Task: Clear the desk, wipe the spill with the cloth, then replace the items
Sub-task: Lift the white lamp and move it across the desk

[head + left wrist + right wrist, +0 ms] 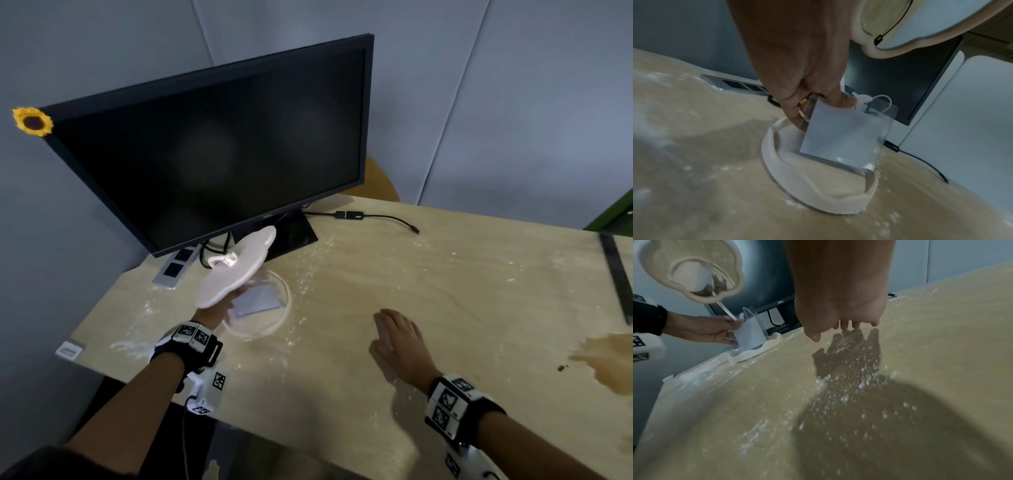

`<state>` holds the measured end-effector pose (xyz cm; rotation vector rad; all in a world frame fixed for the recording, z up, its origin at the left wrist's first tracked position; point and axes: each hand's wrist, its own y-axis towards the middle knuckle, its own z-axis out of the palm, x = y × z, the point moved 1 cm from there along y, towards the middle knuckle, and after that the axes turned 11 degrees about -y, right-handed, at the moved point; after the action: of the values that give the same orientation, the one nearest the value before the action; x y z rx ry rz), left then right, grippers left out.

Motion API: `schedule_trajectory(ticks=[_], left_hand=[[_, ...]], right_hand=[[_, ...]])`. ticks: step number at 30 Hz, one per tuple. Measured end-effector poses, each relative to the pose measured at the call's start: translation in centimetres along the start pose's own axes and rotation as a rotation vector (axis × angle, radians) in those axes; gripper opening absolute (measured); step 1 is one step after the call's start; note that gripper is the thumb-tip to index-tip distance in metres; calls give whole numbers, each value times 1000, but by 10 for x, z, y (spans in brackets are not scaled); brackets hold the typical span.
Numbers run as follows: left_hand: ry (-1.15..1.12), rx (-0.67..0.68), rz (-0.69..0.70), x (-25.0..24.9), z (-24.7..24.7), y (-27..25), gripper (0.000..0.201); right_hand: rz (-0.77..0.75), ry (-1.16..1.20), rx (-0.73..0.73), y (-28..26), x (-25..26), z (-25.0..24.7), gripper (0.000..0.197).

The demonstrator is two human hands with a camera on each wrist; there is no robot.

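My left hand (219,308) pinches the clear upright panel (842,134) of a white cloud-shaped mirror stand. The panel's foot sits inside the stand's white rimmed base (807,186) on the wooden desk (462,291). The mirror (236,270) tilts above that hand, its back toward me; its glass (692,270) shows in the right wrist view. My right hand (397,335) is flat, palm down, low over the desk's middle, with fingers (846,324) straight and holding nothing. A brown spill (609,359) lies at the right edge. White crumbs are scattered over the desk. No cloth is in view.
A black monitor (222,144) with a sunflower on its corner stands at the back left. A power strip (174,267) lies under it. A black cable with an adapter (352,216) trails behind. A dark ruler-like strip (616,274) lies at the far right.
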<state>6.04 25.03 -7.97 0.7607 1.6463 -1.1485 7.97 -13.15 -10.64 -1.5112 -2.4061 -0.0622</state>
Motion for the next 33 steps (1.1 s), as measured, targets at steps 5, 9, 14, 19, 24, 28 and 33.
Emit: schedule_trajectory(ticks=[5,9,14,19,24,28,33], left_hand=[[-96,-113,92,-22,40,-7,15],[-175,-17,81,-41,88,-10,22],[-248,112,34,-55,163,-15,26],[-299,263,56,-93,251,-44,35],[-341,416,151,-108,306,-45,41],[-203,448,248,-133,360,-57,31],[-77,483,340,-154,423,-65,12]], right_hand=[[-66,123,-99,19,6,-34,63],[-194,188,-198,44,18,-77,57],[-159,377,-47,61,19,-124,68],[-5,603,-34,42,-19,-159,67],[18,798,-228,25,-66,-184,53],[121,893,-273,10,-117,-190,26],[193,916,-291,-2,-175,-201,29]])
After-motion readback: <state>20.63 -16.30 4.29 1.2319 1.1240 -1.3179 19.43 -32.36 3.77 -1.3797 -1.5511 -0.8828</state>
